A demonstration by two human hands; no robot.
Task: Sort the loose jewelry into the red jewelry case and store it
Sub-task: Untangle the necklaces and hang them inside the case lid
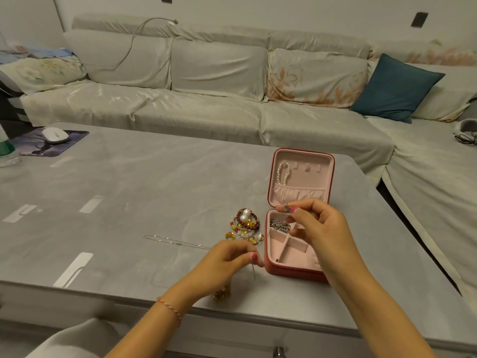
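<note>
While the pale sofa [206,81] fills the far side of the room with a teal cushion [396,87] propped at its right end, we sit at the grey table [129,182] before it. At the table's far left lies a mouse pad [49,142] with a white mouse [55,135] on it. Right of centre, the red jewelry case [296,273] lies open, its lid upright with a pearl bracelet [283,173] hung inside and a silver piece [279,225] in a back compartment of the pink tray. Our right hand [320,228] hovers over the case's hinge, thumb and forefinger pinching a small ring [286,208], the other fingers curled. Our left hand [229,262] sits just left of the case, fingertips pinching a thin chain [253,272] that hangs toward a gold clump [222,295] by the table edge. Just beside the case's left wall lies the loose jewelry pile [245,224] of beads, pearls and gold rings, and a fine silver necklace [175,241] stretches leftward from it.
</note>
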